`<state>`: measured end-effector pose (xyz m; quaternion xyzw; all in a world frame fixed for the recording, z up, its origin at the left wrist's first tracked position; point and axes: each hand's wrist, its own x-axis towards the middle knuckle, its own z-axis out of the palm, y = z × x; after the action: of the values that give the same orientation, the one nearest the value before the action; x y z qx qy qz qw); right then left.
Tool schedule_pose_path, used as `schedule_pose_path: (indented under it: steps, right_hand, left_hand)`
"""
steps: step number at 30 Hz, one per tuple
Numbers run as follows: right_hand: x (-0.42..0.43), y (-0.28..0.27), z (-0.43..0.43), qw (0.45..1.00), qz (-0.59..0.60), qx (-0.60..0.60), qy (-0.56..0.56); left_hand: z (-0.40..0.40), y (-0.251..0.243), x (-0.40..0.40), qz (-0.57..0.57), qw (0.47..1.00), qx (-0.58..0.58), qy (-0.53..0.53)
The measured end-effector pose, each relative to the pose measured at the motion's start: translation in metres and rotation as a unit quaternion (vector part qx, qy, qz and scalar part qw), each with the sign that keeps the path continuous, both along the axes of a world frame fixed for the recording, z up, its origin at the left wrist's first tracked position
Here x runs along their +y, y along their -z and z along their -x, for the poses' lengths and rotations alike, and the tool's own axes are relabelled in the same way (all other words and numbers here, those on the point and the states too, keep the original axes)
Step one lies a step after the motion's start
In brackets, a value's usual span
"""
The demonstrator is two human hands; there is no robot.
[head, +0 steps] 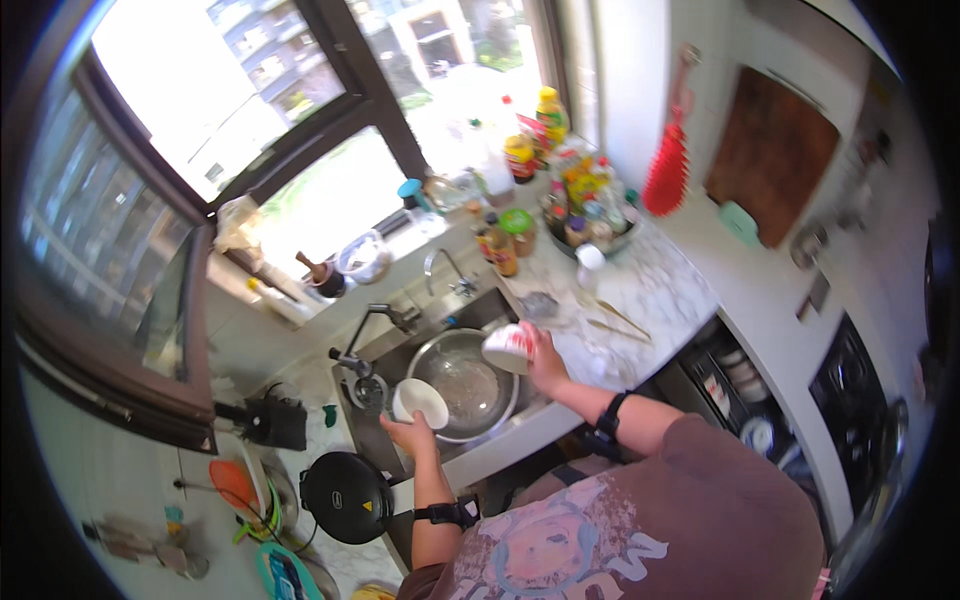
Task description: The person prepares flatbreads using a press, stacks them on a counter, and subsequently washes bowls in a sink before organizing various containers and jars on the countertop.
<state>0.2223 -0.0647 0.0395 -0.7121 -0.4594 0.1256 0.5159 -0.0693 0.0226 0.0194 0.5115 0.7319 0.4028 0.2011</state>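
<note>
My left hand grips a white bowl by its rim, tilted over the left side of the sink. In my right hand is another white bowl with red markings on its outside, tipped on its side. Beneath and between the two bowls, a large round metal basin with water in it sits in the stainless steel sink. A dark jointed faucet stands at the sink's left, close to the bowl in my left hand.
A second, silver faucet rises behind the basin. Right of the sink, the marble-patterned counter bears bottles, a jar with a green lid and wooden utensils. A round black electric appliance stands at the left. The window sash opens inward.
</note>
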Motion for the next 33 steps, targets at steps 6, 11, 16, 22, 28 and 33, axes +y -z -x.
schedule_pose_path:
  steps: [6,11,16,22,28,33]
  right_hand:
    - [-0.073,-0.007,-0.052,0.817,0.086,0.569,0.037]
    - [-0.204,-0.011,-0.118,0.800,0.005,0.597,0.058]
    - [-0.349,-0.019,-0.160,0.787,-0.071,0.601,0.117]
    - [-0.529,0.008,-0.200,0.741,-0.158,0.607,0.242]
    - [-0.628,0.046,-0.234,0.723,-0.068,0.572,0.381]
    - [-0.653,0.103,-0.269,0.708,0.036,0.615,0.347]
  left_hand:
    - [0.006,0.019,-0.024,0.121,0.963,-0.240,-0.008]
    - [-0.018,0.005,-0.039,0.147,0.964,-0.223,0.004]
    - [-0.023,-0.006,-0.037,0.137,0.968,-0.210,0.030]
    - [-0.091,-0.008,-0.060,0.156,0.963,-0.193,0.105]
    - [-0.180,-0.001,-0.103,0.281,0.905,-0.263,0.179]
    - [-0.263,-0.013,-0.152,0.333,0.877,-0.293,0.184]
